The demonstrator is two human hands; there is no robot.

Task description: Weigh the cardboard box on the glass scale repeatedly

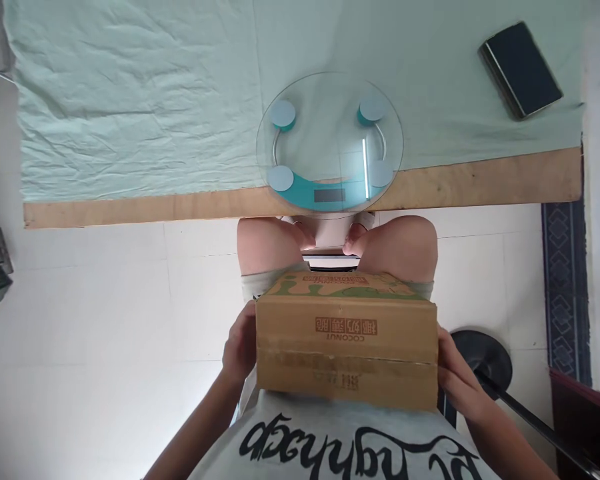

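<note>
Cardboard box (347, 347) on lap, long axis left-right; left hand (240, 347), right hand (455, 377) clasp ends.

A wooden-edged worktop (480, 183) runs across the upper part of the view, most of it covered by a wrinkled pale green cloth (130, 100) that stops short of the near edge and leaves a bare strip of wood. On the cloth sits a round clear glass bathroom scale with teal pads (330, 143), its front rim overhanging the worktop edge. Well apart, toward the far right corner, lies a flat black rectangular case (521, 69).
</note>
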